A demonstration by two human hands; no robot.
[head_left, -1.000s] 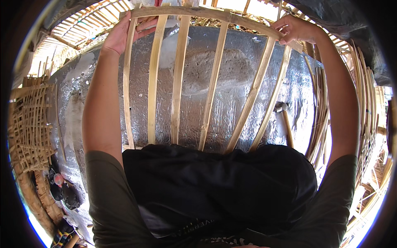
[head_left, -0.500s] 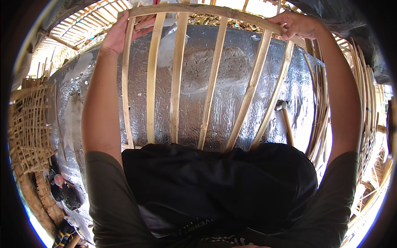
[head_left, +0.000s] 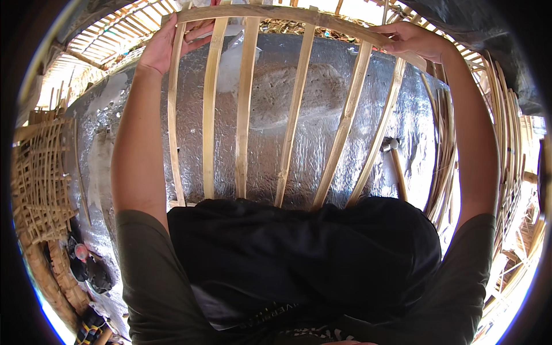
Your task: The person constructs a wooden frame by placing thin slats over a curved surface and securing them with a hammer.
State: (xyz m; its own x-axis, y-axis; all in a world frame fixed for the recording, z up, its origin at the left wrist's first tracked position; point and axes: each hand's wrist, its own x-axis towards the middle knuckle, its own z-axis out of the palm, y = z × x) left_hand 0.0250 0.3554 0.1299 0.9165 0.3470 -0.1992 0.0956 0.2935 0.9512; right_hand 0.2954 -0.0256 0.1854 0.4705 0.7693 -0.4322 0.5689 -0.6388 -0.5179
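I hold a frame of pale bamboo slats point(head_left: 294, 109) out in front of me, its several long slats fanning from my lap up to a crossbar point(head_left: 276, 14) at the far end. My left hand point(head_left: 167, 43) grips the far left corner, fingers wrapped around the crossbar and outer slat. My right hand point(head_left: 411, 40) grips the crossbar at the far right end. Both arms are stretched out. The near ends of the slats are hidden behind my dark clothing point(head_left: 299, 253).
A silver foil-like sheet point(head_left: 322, 144) covers the ground under the frame. A hammer point(head_left: 394, 158) lies on it at the right. A woven bamboo panel point(head_left: 40, 172) lies at the left, curved bamboo strips point(head_left: 506, 138) at the right, a lattice point(head_left: 109, 34) behind.
The frame has risen slightly toward the top of the view and both hands have moved up with it. Their grips are unchanged.
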